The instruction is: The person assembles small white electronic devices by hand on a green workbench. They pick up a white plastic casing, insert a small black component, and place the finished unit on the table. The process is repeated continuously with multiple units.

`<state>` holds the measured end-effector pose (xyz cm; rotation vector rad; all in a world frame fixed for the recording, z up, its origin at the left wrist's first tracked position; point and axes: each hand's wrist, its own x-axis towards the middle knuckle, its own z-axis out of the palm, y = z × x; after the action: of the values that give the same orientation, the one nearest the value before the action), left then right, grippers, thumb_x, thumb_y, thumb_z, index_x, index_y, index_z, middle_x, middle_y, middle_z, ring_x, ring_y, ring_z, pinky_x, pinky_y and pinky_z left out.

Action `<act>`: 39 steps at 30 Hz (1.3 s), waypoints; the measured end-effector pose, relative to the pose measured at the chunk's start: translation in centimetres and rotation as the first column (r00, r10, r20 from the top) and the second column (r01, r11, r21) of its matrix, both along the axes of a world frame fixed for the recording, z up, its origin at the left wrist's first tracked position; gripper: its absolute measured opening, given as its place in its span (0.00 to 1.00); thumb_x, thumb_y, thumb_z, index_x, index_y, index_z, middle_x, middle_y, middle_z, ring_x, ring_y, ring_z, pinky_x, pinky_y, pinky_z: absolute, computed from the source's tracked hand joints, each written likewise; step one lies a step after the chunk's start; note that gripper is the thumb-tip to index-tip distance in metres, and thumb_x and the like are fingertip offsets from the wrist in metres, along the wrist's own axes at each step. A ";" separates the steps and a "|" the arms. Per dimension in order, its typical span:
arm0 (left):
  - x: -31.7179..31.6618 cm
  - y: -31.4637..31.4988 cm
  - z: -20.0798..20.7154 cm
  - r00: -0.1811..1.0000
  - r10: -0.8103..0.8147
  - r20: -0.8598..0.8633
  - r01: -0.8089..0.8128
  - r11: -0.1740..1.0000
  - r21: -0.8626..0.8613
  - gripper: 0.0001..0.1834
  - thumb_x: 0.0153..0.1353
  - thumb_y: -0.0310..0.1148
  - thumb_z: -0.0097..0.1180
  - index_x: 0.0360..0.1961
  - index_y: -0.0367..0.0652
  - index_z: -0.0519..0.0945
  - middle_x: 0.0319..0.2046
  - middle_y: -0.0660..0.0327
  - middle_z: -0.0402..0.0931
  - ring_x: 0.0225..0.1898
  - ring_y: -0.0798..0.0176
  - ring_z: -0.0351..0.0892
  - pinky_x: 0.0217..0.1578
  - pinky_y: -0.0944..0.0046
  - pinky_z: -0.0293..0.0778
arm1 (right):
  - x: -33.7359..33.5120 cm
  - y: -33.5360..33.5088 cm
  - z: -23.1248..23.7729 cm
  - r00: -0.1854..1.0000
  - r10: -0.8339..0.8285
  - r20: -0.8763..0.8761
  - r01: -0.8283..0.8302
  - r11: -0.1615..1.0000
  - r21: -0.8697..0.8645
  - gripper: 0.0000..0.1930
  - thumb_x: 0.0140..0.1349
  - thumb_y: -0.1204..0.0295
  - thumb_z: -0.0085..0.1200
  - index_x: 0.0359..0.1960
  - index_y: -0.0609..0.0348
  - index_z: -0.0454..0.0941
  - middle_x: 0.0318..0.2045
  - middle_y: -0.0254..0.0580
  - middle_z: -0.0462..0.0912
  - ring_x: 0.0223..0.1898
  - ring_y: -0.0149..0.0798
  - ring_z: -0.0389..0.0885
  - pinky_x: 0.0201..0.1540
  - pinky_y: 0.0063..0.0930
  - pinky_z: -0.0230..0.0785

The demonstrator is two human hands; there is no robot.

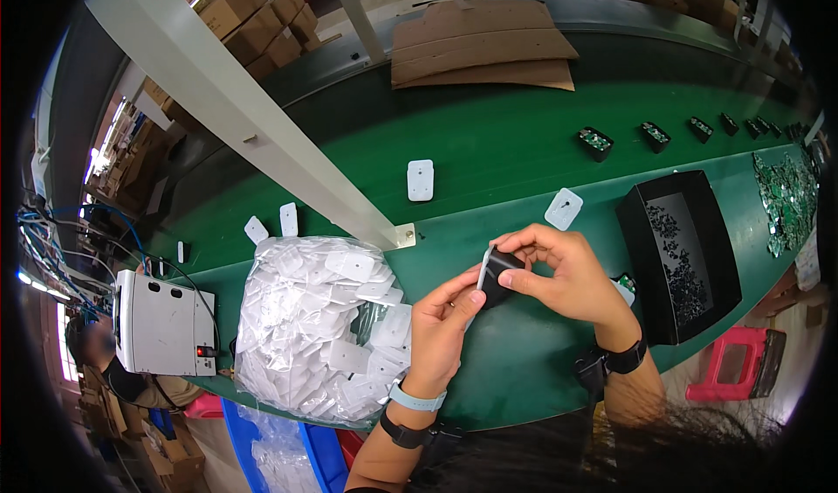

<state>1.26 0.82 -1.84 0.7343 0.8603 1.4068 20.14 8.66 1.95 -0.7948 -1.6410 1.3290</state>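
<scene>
My left hand (438,331) and my right hand (567,270) meet over the green bench, both closed on a small black plastic case (504,264). A white plate (484,266) lies along the case's left side, touching it. My left thumb and fingers pinch the lower left of the pair. Meanwhile my right thumb presses the black face and the fingers wrap round its top. Left of my hands, a clear plastic bag (253,353) is full of white plates with rounded corners. One loose white plate (564,208) rests beyond my right hand. Near my right wrist, a small part (625,285) is mostly hidden.
A black box (640,253) of tiny black parts stands right, beside a pile of green circuit boards (786,200). Black cases with boards (596,143) line the green belt, where a white plate (421,180) lies. A white post (262,135) and a white machine (166,327) stand left.
</scene>
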 end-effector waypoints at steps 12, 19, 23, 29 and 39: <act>-0.1 -0.1 0.0 0.998 0.011 -0.057 -0.007 0.997 0.083 0.21 0.63 0.14 0.62 0.58 0.30 0.79 0.57 0.49 0.79 0.56 0.59 0.82 0.57 0.62 0.79 | -0.3 -0.3 -0.1 0.995 -0.005 -0.104 0.004 1.000 -0.011 0.09 0.59 0.82 0.68 0.39 0.69 0.80 0.49 0.51 0.86 0.39 0.30 0.84 0.43 0.26 0.81; 0.7 -0.2 -0.2 0.893 0.255 -0.372 -0.156 0.949 0.276 0.18 0.59 0.16 0.66 0.52 0.31 0.84 0.57 0.47 0.80 0.55 0.56 0.83 0.54 0.59 0.81 | -0.3 0.2 -1.3 0.999 0.015 -0.049 -0.008 0.991 0.132 0.09 0.60 0.85 0.66 0.40 0.70 0.79 0.53 0.52 0.84 0.47 0.36 0.86 0.49 0.31 0.83; 0.4 -0.1 0.8 0.456 0.540 -0.708 -0.137 0.828 0.543 0.18 0.55 0.20 0.72 0.49 0.30 0.85 0.56 0.46 0.81 0.53 0.54 0.85 0.53 0.58 0.82 | -1.8 -0.7 -1.6 0.986 -0.001 -0.169 -0.016 0.995 -0.099 0.13 0.60 0.84 0.66 0.43 0.68 0.75 0.59 0.53 0.80 0.51 0.37 0.85 0.51 0.32 0.82; 0.5 -0.3 0.5 0.398 0.586 -0.706 -0.235 0.809 0.539 0.27 0.51 0.25 0.74 0.52 0.30 0.78 0.52 0.46 0.80 0.53 0.46 0.83 0.52 0.54 0.80 | -4.6 -1.2 -2.5 0.978 -0.049 -0.202 0.001 0.973 -0.230 0.18 0.60 0.84 0.64 0.45 0.62 0.66 0.52 0.49 0.81 0.48 0.34 0.84 0.51 0.32 0.80; -0.9 -0.8 0.5 0.091 0.356 -0.930 -0.069 0.934 0.351 0.24 0.53 0.31 0.68 0.50 0.34 0.77 0.48 0.47 0.76 0.51 0.44 0.73 0.52 0.49 0.68 | -3.5 14.8 -5.1 0.845 -0.236 0.481 0.266 0.964 0.005 0.17 0.58 0.80 0.64 0.50 0.65 0.78 0.41 0.44 0.85 0.38 0.37 0.85 0.44 0.31 0.78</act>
<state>0.38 0.02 -1.31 1.9381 1.9736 1.0978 16.64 23.47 -3.10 -1.4154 -1.7926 1.0483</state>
